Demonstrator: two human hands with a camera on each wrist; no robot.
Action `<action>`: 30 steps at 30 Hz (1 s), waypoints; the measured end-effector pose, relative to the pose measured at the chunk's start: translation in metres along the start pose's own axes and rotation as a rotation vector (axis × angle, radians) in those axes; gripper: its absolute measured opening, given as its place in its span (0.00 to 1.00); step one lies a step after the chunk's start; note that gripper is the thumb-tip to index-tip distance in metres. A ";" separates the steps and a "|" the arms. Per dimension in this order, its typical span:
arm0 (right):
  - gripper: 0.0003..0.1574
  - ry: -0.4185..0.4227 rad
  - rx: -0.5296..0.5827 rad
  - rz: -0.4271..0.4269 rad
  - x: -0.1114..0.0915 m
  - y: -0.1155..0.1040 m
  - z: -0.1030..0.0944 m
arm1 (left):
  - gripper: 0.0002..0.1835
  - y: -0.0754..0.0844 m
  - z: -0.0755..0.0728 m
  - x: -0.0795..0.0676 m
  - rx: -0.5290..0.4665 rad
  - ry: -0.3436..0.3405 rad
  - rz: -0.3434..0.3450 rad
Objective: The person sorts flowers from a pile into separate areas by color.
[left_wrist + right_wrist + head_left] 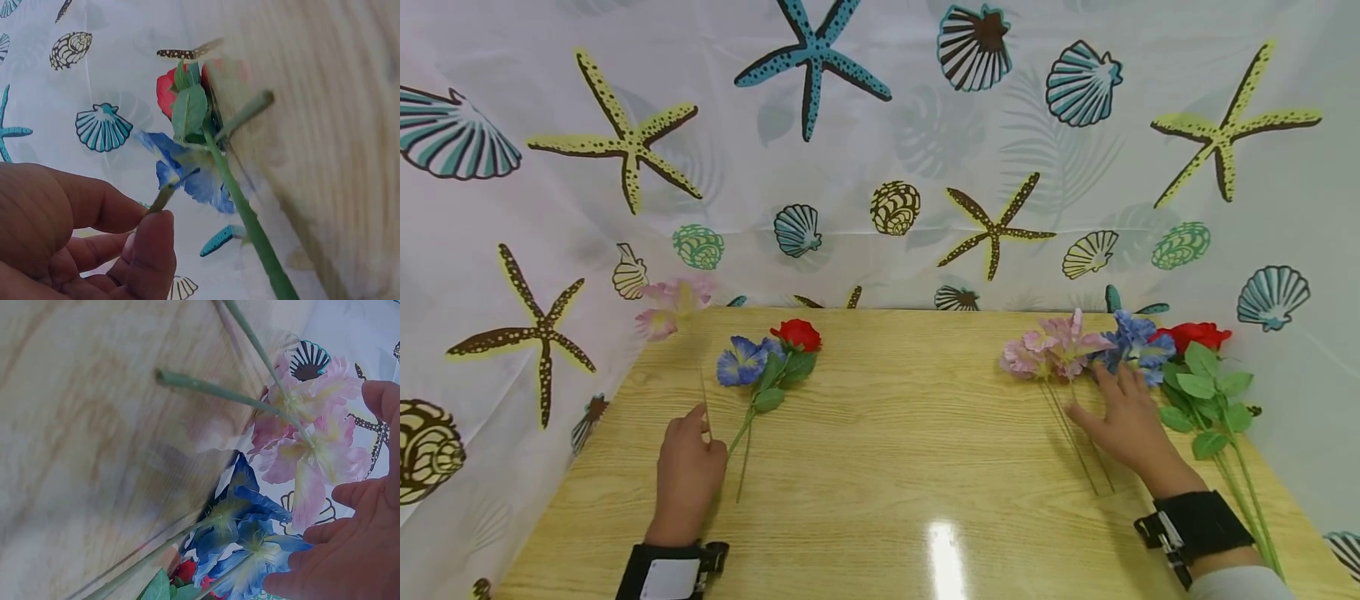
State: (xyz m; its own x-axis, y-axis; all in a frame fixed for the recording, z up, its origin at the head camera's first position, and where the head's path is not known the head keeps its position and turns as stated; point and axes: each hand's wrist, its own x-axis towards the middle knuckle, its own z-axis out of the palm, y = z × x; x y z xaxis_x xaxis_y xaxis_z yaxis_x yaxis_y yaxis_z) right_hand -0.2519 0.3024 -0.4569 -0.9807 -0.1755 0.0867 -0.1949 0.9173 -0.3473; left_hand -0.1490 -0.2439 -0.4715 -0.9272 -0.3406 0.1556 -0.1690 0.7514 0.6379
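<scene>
Left hand [688, 471]: you pinch a thin stem [703, 392], which seems to lead to the blurred pale pink flower [681, 298] at far left, near the blue flower [741, 361] and red rose [797, 335].
Right hand [1123, 421]: your fingers are spread beside the pink flowers [1060, 346] and blue blooms [1138, 346]; contact is unclear.
Petals: probably light, soft and easily creased.
Hold: the stem looks stiffer, so pinch below the bloom.
Bench [917, 417]: pale wood grain, with glare [946, 554] near you.
Backdrop: cloth [850, 183] printed with starfish and shells.
</scene>
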 end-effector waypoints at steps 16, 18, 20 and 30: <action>0.60 0.028 0.100 -0.023 -0.014 -0.010 0.009 | 0.27 0.037 0.026 -0.019 -0.043 -0.046 0.151; 0.60 0.016 0.122 -0.025 -0.013 -0.012 0.009 | 0.27 0.042 0.029 -0.022 -0.047 -0.054 0.168; 0.61 0.005 0.139 -0.025 -0.011 -0.015 0.009 | 0.27 0.047 0.034 -0.023 -0.054 -0.056 0.180; 0.60 -0.037 0.209 -0.043 -0.002 -0.034 0.020 | 0.25 0.066 0.058 -0.037 -0.076 -0.096 0.260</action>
State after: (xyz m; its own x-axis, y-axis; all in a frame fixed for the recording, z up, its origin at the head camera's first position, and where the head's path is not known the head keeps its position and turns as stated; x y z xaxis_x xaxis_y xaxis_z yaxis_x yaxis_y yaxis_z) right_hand -0.2432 0.2644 -0.4635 -0.9706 -0.2296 0.0725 -0.2325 0.8153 -0.5303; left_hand -0.1448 -0.1485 -0.4786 -0.9643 -0.0843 0.2511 0.1006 0.7605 0.6415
